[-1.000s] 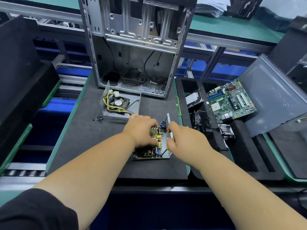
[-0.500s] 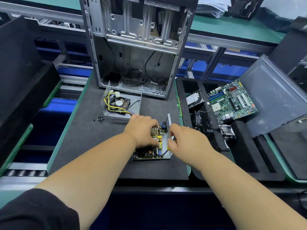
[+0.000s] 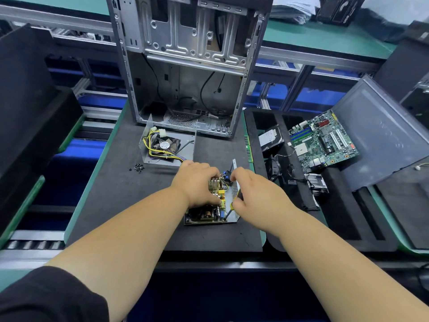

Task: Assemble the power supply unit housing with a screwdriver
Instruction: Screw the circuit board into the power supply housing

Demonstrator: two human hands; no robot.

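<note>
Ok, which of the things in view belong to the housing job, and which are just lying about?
In the job:
- power supply board in its tray, left hand resting on it
- screwdriver, gripped by right hand
- housing cover with fan and cables
- loose screws

Lying about:
- computer case
- motherboard
- hard drive
- side panel
</note>
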